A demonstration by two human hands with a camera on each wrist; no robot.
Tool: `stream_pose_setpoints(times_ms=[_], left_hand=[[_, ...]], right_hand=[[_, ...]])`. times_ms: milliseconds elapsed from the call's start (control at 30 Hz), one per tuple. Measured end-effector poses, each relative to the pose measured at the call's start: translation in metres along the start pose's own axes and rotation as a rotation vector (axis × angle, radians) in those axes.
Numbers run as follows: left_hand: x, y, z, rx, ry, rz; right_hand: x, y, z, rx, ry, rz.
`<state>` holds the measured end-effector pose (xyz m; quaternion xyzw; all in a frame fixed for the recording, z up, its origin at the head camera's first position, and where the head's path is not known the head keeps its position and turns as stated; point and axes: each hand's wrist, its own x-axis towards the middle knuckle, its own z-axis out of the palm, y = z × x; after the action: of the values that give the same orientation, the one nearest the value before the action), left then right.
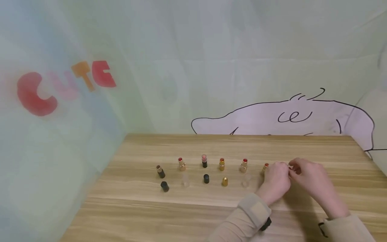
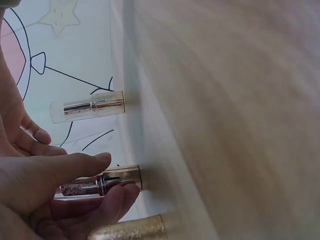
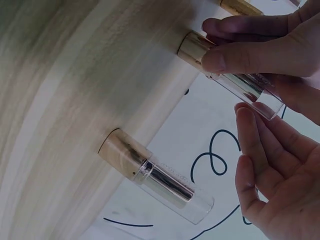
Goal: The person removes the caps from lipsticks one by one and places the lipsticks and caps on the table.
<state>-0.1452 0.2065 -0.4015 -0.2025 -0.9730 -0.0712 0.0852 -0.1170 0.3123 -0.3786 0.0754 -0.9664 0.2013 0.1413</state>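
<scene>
In the left wrist view my left hand (image 2: 55, 190) holds an upright lipstick (image 2: 131, 176) between thumb and fingers, low near its rose-gold base. A clear cap (image 3: 270, 107) covers this lipstick's upper part in the right wrist view. My right hand (image 3: 285, 175) has its fingertips at the cap's end, thumb on one side and fingers on the other. From the head view, left hand (image 1: 276, 179) and right hand (image 1: 311, 181) meet at the right of the row and hide most of the held lipstick.
Another capped lipstick (image 3: 155, 172) stands beside the held one. To the left stand uncapped lipsticks, among them a pink one (image 1: 204, 160) and a gold one (image 1: 222, 164). Their caps, such as a black cap (image 1: 206, 178) and a gold cap (image 1: 225, 182), stand in front on the wooden table (image 1: 136, 215).
</scene>
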Motion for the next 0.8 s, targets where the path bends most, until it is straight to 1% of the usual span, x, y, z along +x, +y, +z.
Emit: stream_pose_setpoints(times_ms=[133,233,400,500,567,633,733,800], left_hand=[[0.001,0.002,0.001,0.003,-0.025,-0.021],[0.002,0.003,0.001,0.007,-0.037,-0.022],[0.001,0.001,0.001,-0.018,-0.034,0.012],[-0.001,-0.001,-0.001,-0.027,-0.006,0.042],[-0.003,-0.003,-0.004,-0.045,0.011,0.066],[-0.006,-0.005,-0.011,-0.075,0.024,0.095],[-0.01,-0.01,-0.023,-0.151,0.029,0.137],[-0.014,-0.014,-0.031,-0.222,0.02,0.153]], right_hand=[[-0.002,0.0,0.001,0.008,-0.001,0.007],[-0.004,0.0,0.0,0.008,0.003,0.012],[-0.009,0.0,-0.001,0.029,0.017,0.026],[-0.012,-0.001,-0.004,0.06,0.045,0.045],[-0.015,-0.002,-0.008,0.079,0.066,0.07],[-0.018,-0.003,-0.014,0.099,0.086,0.108],[-0.022,-0.004,-0.023,0.145,0.109,0.164],[-0.023,-0.006,-0.029,0.182,0.13,0.194]])
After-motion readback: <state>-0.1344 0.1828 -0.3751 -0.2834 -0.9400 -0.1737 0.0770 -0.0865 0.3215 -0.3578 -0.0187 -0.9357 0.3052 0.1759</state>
